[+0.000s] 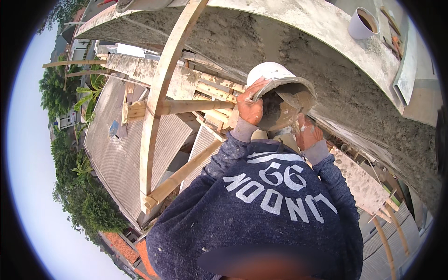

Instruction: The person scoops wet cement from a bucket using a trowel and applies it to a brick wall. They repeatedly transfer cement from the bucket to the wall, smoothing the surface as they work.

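Note:
A white bucket [271, 71] is tilted in front of my chest, with its mouth toward me. Grey wet mortar [275, 111] coats its inside. My left hand [250, 103] grips the rim on the left, fingers wrapped round it. At the lower right of the mouth is my right hand [308, 133], its fingers closed. A flat grey shape lies inside the bucket near those fingers; I cannot tell whether it is a tool in my right hand. Both hands are smeared with mortar.
A rough grey concrete wall [261, 39] curves across beyond the bucket. On its top stand a second white bucket [360, 25] with brownish contents and a long metal straightedge [405, 77]. Wooden scaffold poles [161, 88] rise at the left; bamboo planks [217, 91] and roofs [116, 116] lie below.

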Available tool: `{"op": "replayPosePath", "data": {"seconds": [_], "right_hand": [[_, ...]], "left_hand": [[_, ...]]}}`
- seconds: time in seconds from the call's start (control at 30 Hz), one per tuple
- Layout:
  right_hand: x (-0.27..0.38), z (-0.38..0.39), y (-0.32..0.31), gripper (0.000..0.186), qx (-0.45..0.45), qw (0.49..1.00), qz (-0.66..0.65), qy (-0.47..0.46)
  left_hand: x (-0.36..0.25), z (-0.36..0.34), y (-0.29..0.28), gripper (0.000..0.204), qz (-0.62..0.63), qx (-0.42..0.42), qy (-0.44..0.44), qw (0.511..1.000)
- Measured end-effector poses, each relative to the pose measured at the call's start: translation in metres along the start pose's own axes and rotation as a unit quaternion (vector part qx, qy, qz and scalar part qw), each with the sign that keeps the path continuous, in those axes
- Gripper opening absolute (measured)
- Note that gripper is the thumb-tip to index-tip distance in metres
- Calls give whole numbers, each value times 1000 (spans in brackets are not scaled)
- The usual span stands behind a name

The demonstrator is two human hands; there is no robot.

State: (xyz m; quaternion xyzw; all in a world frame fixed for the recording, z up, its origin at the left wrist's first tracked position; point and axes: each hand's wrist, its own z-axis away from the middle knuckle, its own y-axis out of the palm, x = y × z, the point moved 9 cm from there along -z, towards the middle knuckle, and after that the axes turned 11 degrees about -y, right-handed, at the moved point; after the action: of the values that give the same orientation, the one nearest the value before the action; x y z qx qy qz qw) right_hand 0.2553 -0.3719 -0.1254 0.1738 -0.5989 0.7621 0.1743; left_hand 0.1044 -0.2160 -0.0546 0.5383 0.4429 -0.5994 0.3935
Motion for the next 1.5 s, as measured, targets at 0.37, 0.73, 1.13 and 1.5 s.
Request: {"op": "replayPosePath", "data": {"seconds": [0.37, 0.73, 1.13, 1.5], "right_hand": [[-20, 24, 25, 55, 15, 998, -24, 49], [-49, 59, 24, 82, 166, 926, -284, 188], [55, 0, 74, 91, -48, 867, -486, 101], [100, -70, 116, 95, -195, 600, -771, 87]], "left_hand": [[-1, 4, 5, 55, 5, -28, -23, 999], [-78, 18, 51, 49, -29, 215, 113, 970], [-43, -49, 13, 71, 66, 316, -102, 941], [20, -81, -3, 62, 141, 267, -171, 938]]}}
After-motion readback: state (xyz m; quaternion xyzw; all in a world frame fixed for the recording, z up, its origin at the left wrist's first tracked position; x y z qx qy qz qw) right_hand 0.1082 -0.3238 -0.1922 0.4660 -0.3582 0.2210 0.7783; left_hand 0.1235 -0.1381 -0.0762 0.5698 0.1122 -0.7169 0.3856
